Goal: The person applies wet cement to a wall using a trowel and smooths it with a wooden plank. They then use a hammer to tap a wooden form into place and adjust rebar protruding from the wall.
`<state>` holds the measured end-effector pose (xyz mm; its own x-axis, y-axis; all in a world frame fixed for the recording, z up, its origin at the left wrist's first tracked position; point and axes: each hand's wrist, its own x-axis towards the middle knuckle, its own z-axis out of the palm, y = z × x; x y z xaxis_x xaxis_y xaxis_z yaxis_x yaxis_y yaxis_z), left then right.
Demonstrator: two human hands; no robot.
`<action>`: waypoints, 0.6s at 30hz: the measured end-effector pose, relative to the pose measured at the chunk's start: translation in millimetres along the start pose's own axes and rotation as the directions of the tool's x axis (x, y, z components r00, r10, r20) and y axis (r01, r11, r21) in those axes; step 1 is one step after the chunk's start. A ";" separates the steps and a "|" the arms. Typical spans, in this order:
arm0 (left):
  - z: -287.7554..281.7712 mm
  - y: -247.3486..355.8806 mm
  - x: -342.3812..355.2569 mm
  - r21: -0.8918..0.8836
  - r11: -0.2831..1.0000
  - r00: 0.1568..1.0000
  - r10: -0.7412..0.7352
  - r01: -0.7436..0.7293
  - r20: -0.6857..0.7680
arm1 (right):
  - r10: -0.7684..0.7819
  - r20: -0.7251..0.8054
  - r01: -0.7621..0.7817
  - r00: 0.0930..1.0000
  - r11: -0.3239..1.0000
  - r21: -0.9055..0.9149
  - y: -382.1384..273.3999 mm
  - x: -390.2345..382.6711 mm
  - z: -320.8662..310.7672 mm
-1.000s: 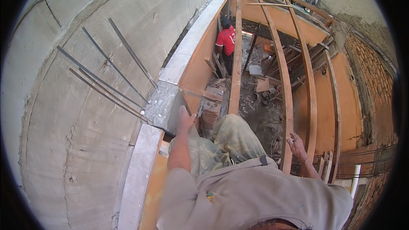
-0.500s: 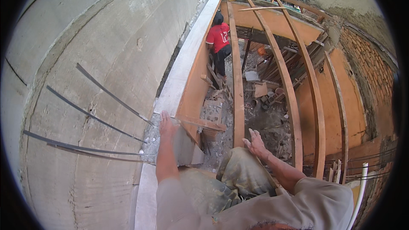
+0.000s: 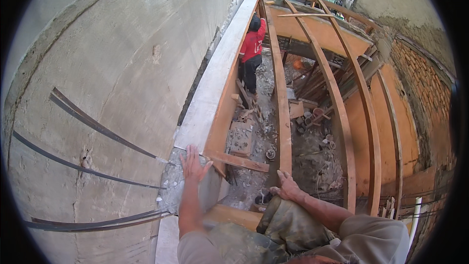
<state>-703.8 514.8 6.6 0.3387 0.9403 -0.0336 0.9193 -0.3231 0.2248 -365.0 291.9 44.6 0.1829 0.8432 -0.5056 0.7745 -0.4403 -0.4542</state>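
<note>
Rough, gritty concrete pillar (image 3: 172, 181), matt wooden beam (image 3: 280, 93) — dull metal rods (image 3: 84, 117), creased cloth trousers (image 3: 293, 222), coarse brick wall (image 3: 421, 71)

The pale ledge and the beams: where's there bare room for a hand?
The pale ledge looks bare beyond the left hand, between grey wall and orange board. A gap lies open between the near beam at the right hand and the next beam rightward. Crowded: steel bars beside the left hand; buckets and rubble below.

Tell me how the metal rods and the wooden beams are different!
The rods are dark grey, but the beams are orangey brown. The rods are skinny; the beams are much thicker. The rods spread out to the left, while the beams run away ahead. Both are long, and both look bendy in this wide view.
</note>
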 end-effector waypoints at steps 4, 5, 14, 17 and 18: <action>4.8 -6.6 1.5 -0.010 1.000 0.999 0.012 -0.013 -0.036 | -0.029 -0.011 0.029 1.000 0.999 -0.024 18.0 11.4 13.0; 5.9 -7.3 2.4 -0.006 1.000 1.000 0.008 -0.008 -0.029 | -0.040 -0.008 0.040 0.999 0.999 -0.034 20.5 12.9 14.4; 4.0 -9.0 2.3 -0.007 1.000 1.000 -0.002 0.002 0.002 | -0.037 0.022 0.039 0.999 0.995 -0.091 25.2 17.9 20.7; 1.2 -7.9 2.9 -0.017 1.000 1.000 -0.007 0.008 0.013 | -0.056 0.029 0.058 0.998 0.994 -0.094 26.3 19.1 19.7; -0.1 -7.3 1.8 -0.019 1.000 1.000 -0.012 0.012 0.019 | -0.067 0.028 0.069 0.997 0.993 -0.093 26.6 19.6 20.7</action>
<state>-709.9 518.8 5.0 0.3317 0.9418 -0.0543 0.9192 -0.3097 0.2433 -353.3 290.3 7.3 0.1138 0.8620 -0.4940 0.8382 -0.3502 -0.4181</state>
